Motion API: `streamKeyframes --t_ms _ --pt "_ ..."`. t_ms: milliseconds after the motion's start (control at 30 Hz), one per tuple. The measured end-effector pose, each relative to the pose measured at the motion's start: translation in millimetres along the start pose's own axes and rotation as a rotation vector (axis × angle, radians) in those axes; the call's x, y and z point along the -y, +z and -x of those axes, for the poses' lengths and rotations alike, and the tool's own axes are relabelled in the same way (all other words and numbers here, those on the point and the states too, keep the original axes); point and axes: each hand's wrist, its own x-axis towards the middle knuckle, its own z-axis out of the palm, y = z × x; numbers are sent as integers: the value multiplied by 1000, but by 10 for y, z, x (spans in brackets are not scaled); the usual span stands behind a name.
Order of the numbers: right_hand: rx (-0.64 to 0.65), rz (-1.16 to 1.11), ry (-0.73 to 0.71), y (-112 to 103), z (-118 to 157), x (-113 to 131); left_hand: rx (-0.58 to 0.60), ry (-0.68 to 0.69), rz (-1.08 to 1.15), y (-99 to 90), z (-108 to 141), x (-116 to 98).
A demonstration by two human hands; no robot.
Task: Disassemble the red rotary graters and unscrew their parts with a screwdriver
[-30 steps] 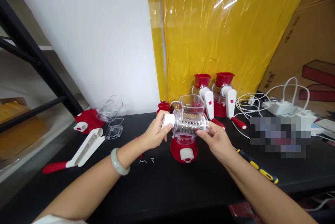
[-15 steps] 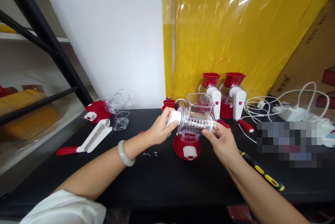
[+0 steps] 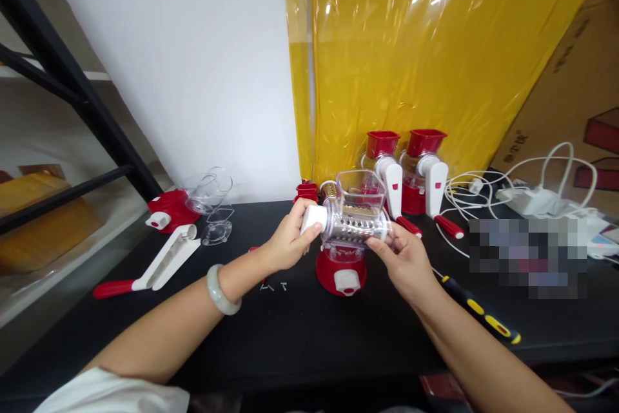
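Observation:
A rotary grater (image 3: pixel 341 266) with a red base and a clear hopper (image 3: pixel 360 187) stands upright on the black table. Inside its clear housing lies a perforated metal grating drum (image 3: pixel 358 227). My left hand (image 3: pixel 294 236) is closed around the white knob (image 3: pixel 314 218) at the housing's left end, thumb on its front. At the opposite end, my right hand (image 3: pixel 403 258) grips the rim of the drum and housing, with the thumb in front and the other fingers partly hidden behind.
A second red base (image 3: pixel 174 210), clear plastic housing parts (image 3: pixel 210 194) and a white crank with red handle (image 3: pixel 159 265) lie at left. Small screws (image 3: pixel 273 287) sit near my left wrist. Two assembled graters (image 3: pixel 425 171), white cables (image 3: pixel 474 191) and a screwdriver (image 3: pixel 483 313) are at right.
The whole view has shifted slightly, so things appear a little further left. Both hands keep their holds on the grater, with no clear movement of its parts.

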Motion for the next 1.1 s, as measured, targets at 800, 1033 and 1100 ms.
streamKeyframes --t_ms 800,1033,1100 --pt "-23 19 -51 -94 91 -56 193 47 -155 -138 -22 -372" --pt "48 26 62 -123 -1 -22 64 -54 -184 -92 -22 -387" --pt "190 -15 84 -182 -105 17 10 -101 -164 -44 -42 -364"
